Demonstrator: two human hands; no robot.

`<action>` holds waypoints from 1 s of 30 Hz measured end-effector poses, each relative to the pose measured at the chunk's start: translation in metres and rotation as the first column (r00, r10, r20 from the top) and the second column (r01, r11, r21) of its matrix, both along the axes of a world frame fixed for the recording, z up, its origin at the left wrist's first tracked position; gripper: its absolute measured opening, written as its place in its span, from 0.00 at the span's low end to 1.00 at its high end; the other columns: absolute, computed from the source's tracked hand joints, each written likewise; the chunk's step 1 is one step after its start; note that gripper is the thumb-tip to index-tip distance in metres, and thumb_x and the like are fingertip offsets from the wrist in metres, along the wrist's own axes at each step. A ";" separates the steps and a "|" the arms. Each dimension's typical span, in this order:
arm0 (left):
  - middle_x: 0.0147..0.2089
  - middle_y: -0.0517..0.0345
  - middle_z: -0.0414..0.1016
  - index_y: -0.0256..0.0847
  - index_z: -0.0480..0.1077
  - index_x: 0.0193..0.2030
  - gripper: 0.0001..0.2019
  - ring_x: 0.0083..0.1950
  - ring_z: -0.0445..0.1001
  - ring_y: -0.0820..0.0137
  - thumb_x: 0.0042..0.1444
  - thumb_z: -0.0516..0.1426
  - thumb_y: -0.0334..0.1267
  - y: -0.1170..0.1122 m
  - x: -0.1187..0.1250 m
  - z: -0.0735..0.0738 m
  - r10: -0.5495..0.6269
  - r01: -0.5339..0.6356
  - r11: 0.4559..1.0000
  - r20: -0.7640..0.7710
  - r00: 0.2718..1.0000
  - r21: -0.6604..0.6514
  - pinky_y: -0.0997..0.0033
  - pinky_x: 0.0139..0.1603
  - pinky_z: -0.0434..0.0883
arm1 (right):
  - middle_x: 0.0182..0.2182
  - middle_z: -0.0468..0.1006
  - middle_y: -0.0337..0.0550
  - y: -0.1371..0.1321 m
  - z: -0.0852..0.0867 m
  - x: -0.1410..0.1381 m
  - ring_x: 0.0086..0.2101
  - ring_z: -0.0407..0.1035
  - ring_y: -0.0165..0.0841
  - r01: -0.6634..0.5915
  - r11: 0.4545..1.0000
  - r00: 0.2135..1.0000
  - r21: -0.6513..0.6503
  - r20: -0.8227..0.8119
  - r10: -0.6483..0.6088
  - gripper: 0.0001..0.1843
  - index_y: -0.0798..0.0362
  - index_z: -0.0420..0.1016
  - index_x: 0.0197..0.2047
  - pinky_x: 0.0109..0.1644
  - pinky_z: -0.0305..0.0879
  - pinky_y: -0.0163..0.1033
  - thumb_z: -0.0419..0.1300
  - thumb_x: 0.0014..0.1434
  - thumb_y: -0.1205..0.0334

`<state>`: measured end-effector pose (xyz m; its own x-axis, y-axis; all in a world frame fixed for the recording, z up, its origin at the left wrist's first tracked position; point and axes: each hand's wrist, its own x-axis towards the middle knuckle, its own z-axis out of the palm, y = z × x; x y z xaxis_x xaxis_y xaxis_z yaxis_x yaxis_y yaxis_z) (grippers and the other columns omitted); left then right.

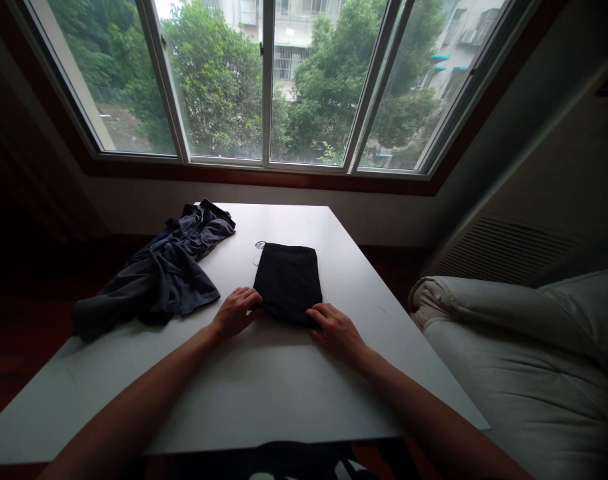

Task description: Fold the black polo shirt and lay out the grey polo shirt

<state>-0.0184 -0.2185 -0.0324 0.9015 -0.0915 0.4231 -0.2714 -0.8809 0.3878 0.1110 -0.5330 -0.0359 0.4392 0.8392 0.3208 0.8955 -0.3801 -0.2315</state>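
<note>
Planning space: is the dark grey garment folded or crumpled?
Crumpled: the dark grey garment lies bunched in irregular creases on the white table.

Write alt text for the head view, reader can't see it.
A person's left hand and right hand touch the near corners of a black cloth lying on a white table. A rumpled dark grey garment lies across the table's left edge; a window onto trees is beyond, a pale sofa at right.
</note>
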 end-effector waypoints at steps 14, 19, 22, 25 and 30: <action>0.45 0.53 0.77 0.45 0.71 0.46 0.05 0.45 0.75 0.62 0.69 0.55 0.41 0.001 0.003 -0.007 0.056 -0.057 0.984 -0.006 0.998 -0.167 0.60 0.50 0.70 | 0.52 0.81 0.47 0.001 -0.005 0.009 0.50 0.76 0.40 0.042 0.997 0.998 0.060 -0.044 -0.039 0.17 0.46 0.77 0.57 0.51 0.73 0.44 0.52 0.72 0.67; 0.46 0.53 0.77 0.45 0.70 0.46 0.07 0.46 0.75 0.62 0.69 0.55 0.44 0.003 0.004 -0.004 0.054 -0.070 0.974 -0.078 0.995 -0.214 0.62 0.51 0.70 | 0.50 0.82 0.48 0.002 -0.002 0.012 0.49 0.77 0.40 0.035 0.996 0.997 0.087 -0.075 -0.028 0.16 0.47 0.77 0.57 0.51 0.73 0.45 0.53 0.72 0.67; 0.46 0.54 0.77 0.44 0.70 0.45 0.08 0.45 0.75 0.63 0.69 0.55 0.45 0.006 0.004 -0.003 0.025 -0.041 0.974 -0.071 0.997 -0.223 0.63 0.49 0.70 | 0.50 0.81 0.47 0.002 -0.002 0.014 0.49 0.76 0.40 0.022 0.994 0.998 0.105 -0.069 -0.015 0.15 0.47 0.77 0.56 0.51 0.73 0.44 0.55 0.71 0.67; 0.45 0.55 0.76 0.44 0.70 0.44 0.08 0.44 0.74 0.63 0.69 0.56 0.45 0.007 0.005 -0.005 0.021 -0.032 0.977 -0.051 0.998 -0.212 0.64 0.48 0.71 | 0.49 0.81 0.47 0.003 -0.005 0.016 0.48 0.75 0.39 -0.005 0.992 0.999 0.125 -0.033 0.009 0.15 0.47 0.77 0.56 0.51 0.74 0.43 0.57 0.69 0.67; 0.43 0.56 0.75 0.44 0.71 0.44 0.09 0.44 0.73 0.64 0.68 0.57 0.46 0.008 0.008 -0.007 0.006 -0.017 0.980 -0.056 0.998 -0.197 0.65 0.47 0.71 | 0.51 0.78 0.47 0.004 -0.006 0.016 0.50 0.73 0.41 -0.051 0.994 0.999 0.102 0.011 0.050 0.24 0.45 0.74 0.62 0.52 0.75 0.46 0.65 0.63 0.66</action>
<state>-0.0104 -0.2101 -0.0395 0.9243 -0.0008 0.3817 -0.2354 -0.7885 0.5683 0.1271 -0.5290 -0.0415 0.3938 0.8231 0.4091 0.9151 -0.3090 -0.2592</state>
